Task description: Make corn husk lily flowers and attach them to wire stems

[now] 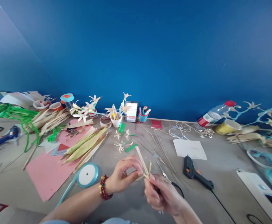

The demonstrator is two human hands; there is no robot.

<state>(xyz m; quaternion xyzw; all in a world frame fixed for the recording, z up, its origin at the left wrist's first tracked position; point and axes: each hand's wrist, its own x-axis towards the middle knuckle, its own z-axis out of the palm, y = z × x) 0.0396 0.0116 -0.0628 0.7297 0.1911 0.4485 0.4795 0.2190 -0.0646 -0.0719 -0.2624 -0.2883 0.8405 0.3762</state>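
Note:
A pale corn husk flower [142, 161] with narrow strip-like petals is in front of me, one long petal pointing up. My right hand [160, 193] grips its base, fingers curled round and the thumb on top. My left hand [124, 175], with a beaded bracelet at its wrist, is closed in a pinch at a petal on the flower's left side. Scissors [165, 176] lie just behind my right hand, partly hidden by it. Beyond my hands are several small white husk flowers [120, 145] and green tape rolls [131, 147].
A blue ribbon spool [87, 175] lies left, near corn husks [86, 146] and pink paper [48, 174]. On the right are a glue gun [198, 175], its cord, white paper [189, 149] and a leaning bottle [212, 117]. Thin wires [162, 146] cross the middle. A blue wall [136, 56] stands behind.

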